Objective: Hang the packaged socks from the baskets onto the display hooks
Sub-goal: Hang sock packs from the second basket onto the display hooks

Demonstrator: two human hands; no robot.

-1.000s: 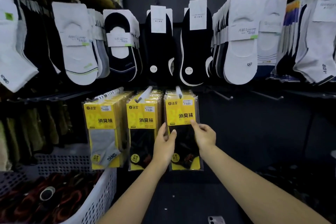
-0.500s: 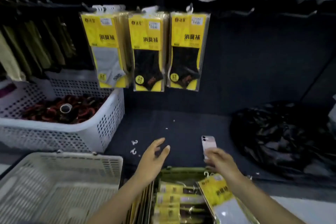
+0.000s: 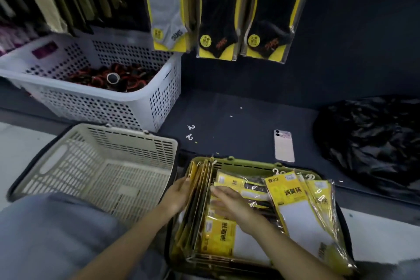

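Reaching down into the green basket (image 3: 250, 163), both arms meet among the packaged socks. The left grip (image 3: 179, 195) lies against the outer face of a bundle of upright packs (image 3: 202, 188) standing on edge along the basket's left wall. Its fingers touch the bundle, but I cannot tell whether they curl round its edge. The right grip (image 3: 229, 202) is released, with its fingers straight. It rests on the flat packs (image 3: 218, 234) lying in the basket bottom, and its fingertips are just beside the inner face of that same bundle. So the bundle stands between the two grips.

To the right of the right grip, more leaning packs (image 3: 302, 211) show a white sock under a yellow header and spill over the basket's right rim. To the left of the left grip sits a beige basket (image 3: 102, 161). Beyond it is a white perforated basket (image 3: 91, 102) holding dark red-and-black items.

Beyond both grips on the dark surface (image 3: 227, 109) lie two small white hooks (image 3: 191, 132), a pale phone (image 3: 284, 146) face down and a crumpled black bag (image 3: 375, 143). Well above the grips, three hanging packs (image 3: 218, 18) sit side by side against the dark wall, one with a grey sock and two with black.
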